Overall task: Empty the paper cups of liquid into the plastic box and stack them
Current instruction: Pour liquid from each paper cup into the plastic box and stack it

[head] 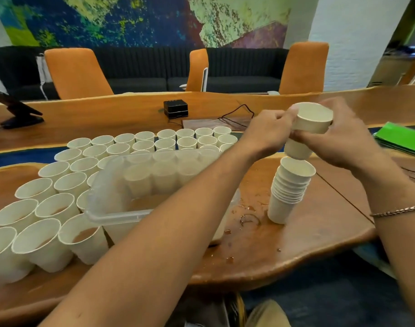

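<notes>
As I judge it, the step in hand is to put the emptied cups on the stack. Both grips are closed on paper cups. The left grip (270, 135) pinches the upper cup (313, 118) at its left side with the thumb and curled fingers. The right grip (343, 140) has its fingers curled round the place where this cup meets the lower cup (298, 151). I cannot tell whether the two cups are already nested, because the fingers hide the joint.

The bottom of the lower cup hangs just above the open mouth of the stack (290, 190), not touching it. The stack stands on the desk (331, 227), to the right of the plastic box (116, 217), and in this wide view it looks tilted a little.

To do this well, I think the cups should come down along the line of the stack, not straight down, and be pressed in only lightly. A hard push could tip the stack, and the spilled drops (248, 219) near its base may let it slide. One grip could go down to steady it.

Many full cups (83, 234) stand to the left of the box and behind it, so much work is left.
</notes>
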Demonstrator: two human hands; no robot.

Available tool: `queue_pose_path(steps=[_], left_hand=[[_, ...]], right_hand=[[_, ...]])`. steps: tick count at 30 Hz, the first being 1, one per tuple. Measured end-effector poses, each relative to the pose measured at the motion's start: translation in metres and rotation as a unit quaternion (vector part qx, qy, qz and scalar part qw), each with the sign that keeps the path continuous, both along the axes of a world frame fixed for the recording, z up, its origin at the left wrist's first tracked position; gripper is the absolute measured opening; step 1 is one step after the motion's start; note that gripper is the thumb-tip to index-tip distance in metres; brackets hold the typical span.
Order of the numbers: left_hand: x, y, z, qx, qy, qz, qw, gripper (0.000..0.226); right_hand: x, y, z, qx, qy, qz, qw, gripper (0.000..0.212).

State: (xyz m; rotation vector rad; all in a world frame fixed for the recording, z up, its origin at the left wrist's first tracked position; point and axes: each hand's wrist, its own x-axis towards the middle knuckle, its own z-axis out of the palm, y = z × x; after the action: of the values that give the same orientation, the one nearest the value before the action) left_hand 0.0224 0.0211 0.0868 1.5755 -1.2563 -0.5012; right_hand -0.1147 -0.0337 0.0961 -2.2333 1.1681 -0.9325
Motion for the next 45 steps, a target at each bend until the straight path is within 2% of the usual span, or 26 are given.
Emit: queue_pose_path(steps=[5, 8, 10, 12, 14, 17, 19, 23, 25, 29, 33, 38, 45], left_hand=[[-0.003, -0.007, -0.022, 0.020, -0.001, -0.010, 1.000, 0.051], [-0.002, -0.006, -0.027, 0.052, -0.035, -0.024, 0.998, 0.046], [0.007, -0.005, -0.024, 0.058, -0.055, -0.007, 0.997, 0.041], [0.022, -0.006, -0.019, 0.054, -0.076, 0.024, 0.995, 0.046], [0.042, -0.010, -0.014, 0.058, -0.100, 0.057, 0.992, 0.047], [0.076, -0.018, -0.011, 0.084, -0.134, 0.100, 0.982, 0.034], [0.100, -0.025, -0.015, 0.111, -0.161, 0.124, 0.973, 0.029], [0.143, -0.045, -0.031, 0.203, -0.224, 0.183, 0.935, 0.018], [0.160, -0.058, -0.041, 0.235, -0.243, 0.188, 0.922, 0.017], [0.186, -0.092, -0.061, 0.273, -0.285, 0.171, 0.903, 0.018], [0.188, -0.108, -0.063, 0.292, -0.300, 0.143, 0.897, 0.007], [0.189, -0.118, -0.071, 0.323, -0.303, 0.109, 0.890, 0.028], [0.183, -0.116, -0.071, 0.315, -0.296, 0.111, 0.895, 0.027]], right_hand=[[-0.006, 0.000, -0.016, 0.053, 0.046, -0.014, 0.997, 0.074], [-0.008, -0.002, -0.024, 0.097, 0.107, -0.021, 0.989, 0.093], [-0.007, -0.003, -0.020, 0.101, 0.106, -0.014, 0.989, 0.099], [-0.002, -0.002, -0.009, 0.088, 0.076, 0.000, 0.993, 0.090], [0.014, -0.003, 0.004, 0.072, 0.048, 0.017, 0.996, 0.072], [0.058, -0.005, 0.018, 0.043, -0.001, 0.043, 0.998, 0.043], [0.100, -0.012, 0.019, 0.064, -0.039, 0.051, 0.996, 0.022], [0.183, -0.044, -0.008, 0.204, -0.058, -0.010, 0.977, 0.023], [0.203, -0.057, -0.027, 0.243, -0.051, -0.058, 0.967, 0.027], [0.216, -0.081, -0.065, 0.254, 0.023, -0.153, 0.955, 0.046], [0.226, -0.096, -0.095, 0.287, 0.069, -0.173, 0.940, 0.036], [0.235, -0.107, -0.116, 0.301, 0.120, -0.141, 0.935, 0.016], [0.230, -0.113, -0.115, 0.301, 0.109, -0.155, 0.935, 0.018]])
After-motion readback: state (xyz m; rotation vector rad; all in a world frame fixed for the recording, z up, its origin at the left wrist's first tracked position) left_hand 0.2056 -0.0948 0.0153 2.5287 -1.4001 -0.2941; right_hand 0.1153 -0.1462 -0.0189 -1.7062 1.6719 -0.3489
